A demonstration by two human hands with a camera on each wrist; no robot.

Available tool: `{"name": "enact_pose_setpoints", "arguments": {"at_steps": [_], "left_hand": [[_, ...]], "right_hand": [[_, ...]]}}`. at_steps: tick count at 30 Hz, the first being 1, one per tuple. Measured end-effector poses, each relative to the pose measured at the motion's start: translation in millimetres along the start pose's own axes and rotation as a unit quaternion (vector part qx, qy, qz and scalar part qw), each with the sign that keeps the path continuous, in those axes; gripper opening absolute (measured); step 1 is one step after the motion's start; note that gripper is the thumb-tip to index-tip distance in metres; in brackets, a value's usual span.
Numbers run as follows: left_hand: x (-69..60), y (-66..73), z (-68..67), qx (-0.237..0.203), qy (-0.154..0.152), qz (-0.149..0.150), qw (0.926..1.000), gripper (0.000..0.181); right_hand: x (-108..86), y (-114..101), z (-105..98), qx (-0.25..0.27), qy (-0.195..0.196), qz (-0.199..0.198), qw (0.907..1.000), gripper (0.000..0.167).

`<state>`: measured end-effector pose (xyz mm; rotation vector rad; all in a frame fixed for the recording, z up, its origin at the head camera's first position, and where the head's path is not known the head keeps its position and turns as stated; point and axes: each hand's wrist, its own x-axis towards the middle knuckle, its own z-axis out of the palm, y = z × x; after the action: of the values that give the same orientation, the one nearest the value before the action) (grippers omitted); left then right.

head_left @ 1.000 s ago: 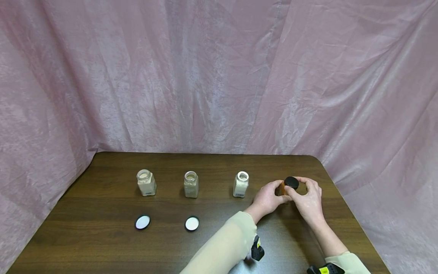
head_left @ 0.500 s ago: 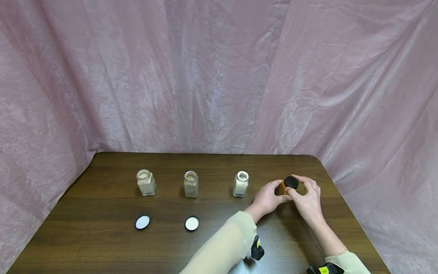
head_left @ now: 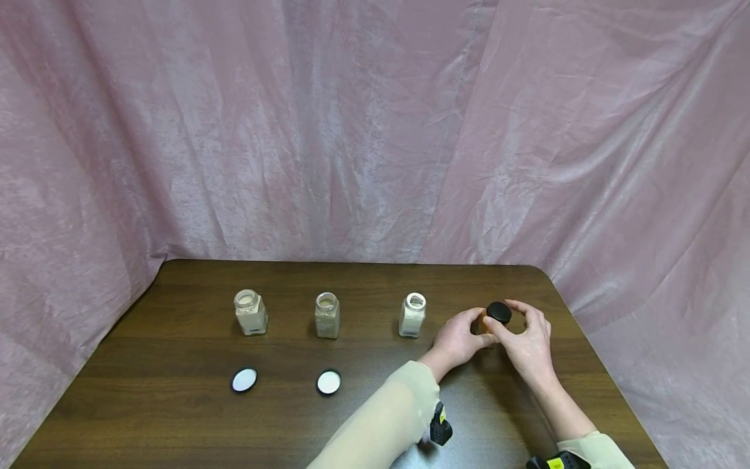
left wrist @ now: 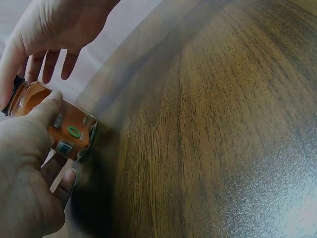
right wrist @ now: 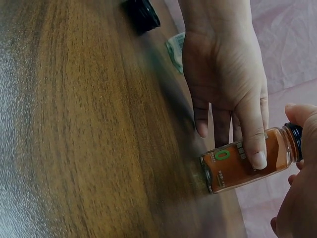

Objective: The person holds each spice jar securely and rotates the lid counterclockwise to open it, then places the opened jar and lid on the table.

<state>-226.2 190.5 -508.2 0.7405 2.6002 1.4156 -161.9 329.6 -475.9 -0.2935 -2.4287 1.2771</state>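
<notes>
In the head view, a glass spice jar with orange-brown powder point(right wrist: 230, 171) is upright between my hands at the right of the table. Its black lid point(head_left: 499, 312) is on. My left hand point(head_left: 459, 335) grips the jar's body from the left, thumb across the front in the left wrist view. From the right, my right hand point(head_left: 529, 342) holds the lid between thumb and fingers. The jar's base is at the tabletop; whether it touches cannot be told. Left of my hands stand three uncapped jars of pale powder: one near point(head_left: 413, 317), one middle point(head_left: 327, 317), one far left point(head_left: 252, 314).
Two black-rimmed lids lie white side up on the wooden table point(head_left: 176, 417): the left lid point(head_left: 243, 380) and the other lid point(head_left: 329, 382). A pink curtain point(head_left: 375, 130) hangs behind the table. A black rounded object point(right wrist: 142, 15) shows near my left arm.
My right hand's fingers have shifted slightly around the lid. My left hand and the jar stay in place, as do the other jars and lids.
</notes>
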Motion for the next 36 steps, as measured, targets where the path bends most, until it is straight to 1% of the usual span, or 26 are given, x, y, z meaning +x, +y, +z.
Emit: {"name": "enact_pose_setpoints", "arguments": {"at_steps": [5, 11, 21, 29, 36], "left_hand": [[-0.8, 0.5, -1.3, -0.005, 0.0, 0.003, 1.0, 0.047], [-0.9, 0.5, -1.7, -0.002, 0.002, 0.005, 1.0, 0.047], [-0.3, -0.6, -0.5, -0.005, -0.001, 0.0, 1.0, 0.049], [-0.2, -1.5, -0.4, -0.003, -0.005, -0.007, 1.0, 0.05], [0.1, -0.8, -1.0, -0.008, -0.005, -0.007, 0.9999, 0.046]], "right_hand": [[-0.7, -2.1, 1.0, -0.005, 0.002, 0.017, 0.9998, 0.076], [-0.3, -1.8, 2.6, -0.009, 0.009, 0.02, 0.9997, 0.075], [1.4, -0.4, 4.1, -0.017, 0.025, 0.011, 0.9995, 0.067], [0.8, 0.2, 3.7, -0.011, 0.015, 0.012, 0.9998, 0.063], [0.4, -0.5, 3.6, 0.0, 0.009, 0.001, 1.0, 0.052]]}}
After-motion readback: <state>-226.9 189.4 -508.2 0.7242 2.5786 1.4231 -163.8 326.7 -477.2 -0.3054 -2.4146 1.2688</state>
